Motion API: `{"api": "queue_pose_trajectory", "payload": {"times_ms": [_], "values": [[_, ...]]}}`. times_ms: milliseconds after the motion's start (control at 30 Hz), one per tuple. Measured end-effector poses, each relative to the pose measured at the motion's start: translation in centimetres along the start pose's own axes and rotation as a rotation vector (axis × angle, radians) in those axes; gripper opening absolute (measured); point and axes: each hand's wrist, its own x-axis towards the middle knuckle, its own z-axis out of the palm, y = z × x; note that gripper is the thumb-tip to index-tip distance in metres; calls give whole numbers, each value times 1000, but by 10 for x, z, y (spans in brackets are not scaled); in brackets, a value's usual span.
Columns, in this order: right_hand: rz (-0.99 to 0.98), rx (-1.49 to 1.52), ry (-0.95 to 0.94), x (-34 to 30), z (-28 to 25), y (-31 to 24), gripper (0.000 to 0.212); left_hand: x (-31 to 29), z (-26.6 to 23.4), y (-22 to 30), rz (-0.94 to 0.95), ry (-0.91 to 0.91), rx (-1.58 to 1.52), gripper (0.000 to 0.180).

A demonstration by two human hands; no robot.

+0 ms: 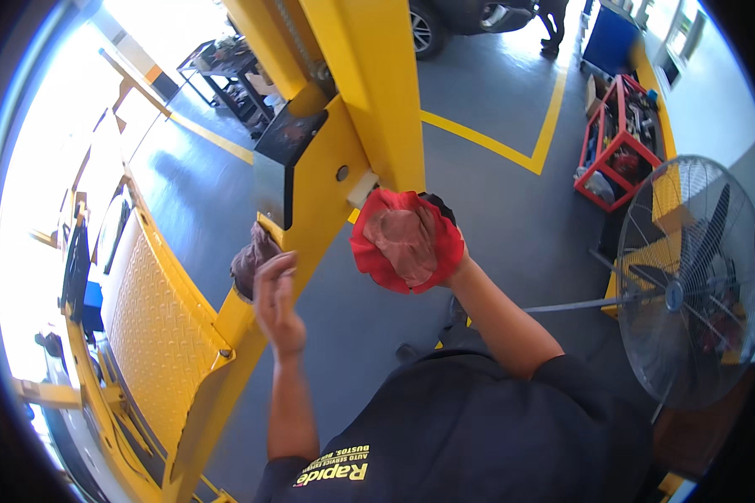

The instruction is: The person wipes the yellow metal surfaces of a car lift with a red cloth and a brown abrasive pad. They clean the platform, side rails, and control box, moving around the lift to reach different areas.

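Observation:
My right hand [463, 256] holds up a red cloth [363, 243] with a wavy edge and a brownish, wrinkled patch in its middle. The cloth hides most of that hand's fingers, and a bit of something black shows behind its upper right edge. Beside the yellow lift arm [310, 243], my left hand [278, 310] is raised with its fingers stretched upward, slightly blurred. Just past those fingers, a crumpled dark brown rag [253, 258] rests on the arm's yellow metal; whether the fingertips touch it is unclear.
The thick yellow lift post [377, 92] rises ahead. A yellow tread-plate ramp [155, 310] lies to the left. At right stand a large wire-caged fan [675, 293] and a red-framed tool cart [617, 142]. Farther off are a black work table [226, 71] and a parked car [470, 21].

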Motion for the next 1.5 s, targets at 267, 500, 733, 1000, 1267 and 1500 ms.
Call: {"api": "queue_pose_trajectory", "payload": {"times_ms": [267,500,733,1000,1267,1500], "values": [[190,-853,-8,-7,110,-5,43,-14,108,-24,-275,-274,-432,46],[-129,-1778,-100,-11,118,-59,34,21,144,48,-218,-388,-441,42],[-62,-1450,-69,7,115,-113,35,90,71,99,-188,54,-435,60],[102,-1623,-60,24,101,-111,35,344,-19,101,335,508,82,87],[337,-1709,-108,27,109,-77,40,387,59,-69,4,-398,-141,84],[343,-1707,226,35,93,-64,41,361,76,-59,-40,-396,339,116]]}}
